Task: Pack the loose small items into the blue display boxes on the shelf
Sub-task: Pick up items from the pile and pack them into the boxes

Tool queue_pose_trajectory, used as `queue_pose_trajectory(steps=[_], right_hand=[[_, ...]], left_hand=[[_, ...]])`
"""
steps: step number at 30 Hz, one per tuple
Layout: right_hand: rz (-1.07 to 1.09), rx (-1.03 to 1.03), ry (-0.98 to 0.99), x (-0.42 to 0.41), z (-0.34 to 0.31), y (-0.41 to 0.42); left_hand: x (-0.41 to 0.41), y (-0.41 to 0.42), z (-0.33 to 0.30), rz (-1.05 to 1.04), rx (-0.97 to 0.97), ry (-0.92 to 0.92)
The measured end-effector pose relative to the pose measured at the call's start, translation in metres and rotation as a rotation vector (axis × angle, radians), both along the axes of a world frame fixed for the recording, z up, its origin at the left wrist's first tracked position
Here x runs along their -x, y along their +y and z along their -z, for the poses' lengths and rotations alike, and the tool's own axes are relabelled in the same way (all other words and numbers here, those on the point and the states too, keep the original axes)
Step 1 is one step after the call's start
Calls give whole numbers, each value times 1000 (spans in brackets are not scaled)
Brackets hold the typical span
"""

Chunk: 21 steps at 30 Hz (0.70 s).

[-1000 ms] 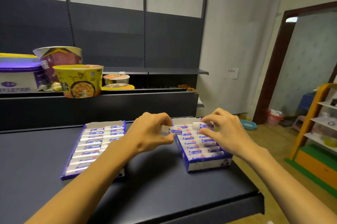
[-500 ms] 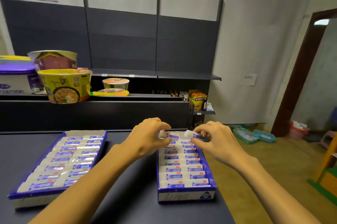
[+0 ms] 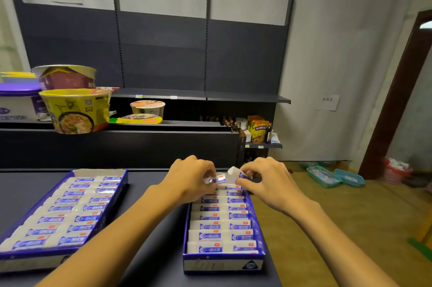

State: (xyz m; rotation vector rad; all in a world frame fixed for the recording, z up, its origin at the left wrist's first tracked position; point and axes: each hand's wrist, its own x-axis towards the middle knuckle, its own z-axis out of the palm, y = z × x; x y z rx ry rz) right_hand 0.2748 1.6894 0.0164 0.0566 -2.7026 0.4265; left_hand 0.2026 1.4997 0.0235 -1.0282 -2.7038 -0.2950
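Two blue display boxes sit on the dark shelf point(image 3: 145, 261). The right box point(image 3: 223, 261) is the landmark; the left box point(image 3: 35, 255) lies well apart to its left. Each holds small white erasers in two columns; about nine rows show in the right box below the hands. Over its far end, the left hand point(image 3: 191, 180) pinches one eraser point(image 3: 216, 179) with curled fingers, and the right hand point(image 3: 268, 181) pinches a second eraser point(image 3: 235, 173), tilted, just beside the first. Behind the box, on a higher ledge, stand three noodle bowls: yellow bowl point(image 3: 77, 111), maroon bowl point(image 3: 65, 77), small bowl point(image 3: 147, 107).
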Motion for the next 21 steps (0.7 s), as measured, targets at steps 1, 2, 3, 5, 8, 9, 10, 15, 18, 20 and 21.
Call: queue_pose_trajectory(steps=[1, 2, 3, 5, 8, 9, 10, 15, 18, 20, 21], right_hand=[[-6, -1, -1, 1, -1, 0], [-12, -4, -4, 3, -1, 0], [-16, -7, -8, 4, -1, 0], [-27, -19, -15, 7, -1, 1], [-40, -35, -18, 11, 0, -1], [-44, -39, -20, 12, 1, -1], [-50, -44, -22, 13, 1, -2], [-90, -94, -15, 16, -1, -7], [-98, -162, -19, 16, -1, -13], [-85, -220, -33, 16, 0, -15], [-80, -242, -42, 17, 1, -16]], left_hand=[[1, 1, 0, -7, 11, -1], [2, 1, 1, -12, 21, -3], [3, 2, 1, -16, 28, -5], [3, 2, 1, -24, 35, 0], [3, 1, 0, -41, 52, 32], [3, 1, -1, -47, 61, 36], [3, 0, -1, -54, 71, 35], [-2, -7, -2, -88, 103, 10], [-4, -9, -2, -97, 89, 13], [-6, -10, -1, -101, 74, 20], [-7, -11, -1, -105, 68, 21]])
